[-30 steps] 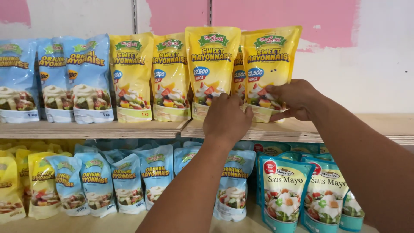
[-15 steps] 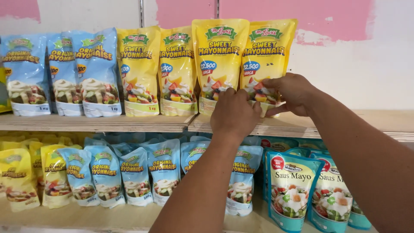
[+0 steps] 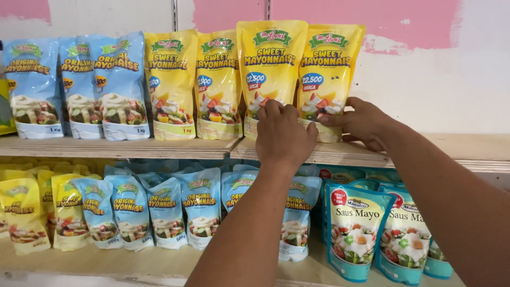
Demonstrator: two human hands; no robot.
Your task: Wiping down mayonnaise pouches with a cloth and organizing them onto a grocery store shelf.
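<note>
Closest to the camera, the lower shelf (image 3: 159, 263) has small yellow and blue pouches (image 3: 202, 207) along its front edge, with teal pouches (image 3: 357, 234) toward its right end. Up on the upper shelf (image 3: 159, 147), the left hand (image 3: 284, 135) lies flat, fingers together, on the bottom of one tall yellow pouch (image 3: 272, 64), while the right hand (image 3: 361, 123) pinches the lower edge of the next yellow pouch (image 3: 330, 69). Both stand upright near the shelf's front edge, with more yellow pouches (image 3: 194, 79) and blue pouches (image 3: 79, 79) lined up leftward, against the pink and white wall (image 3: 435, 64).
</note>
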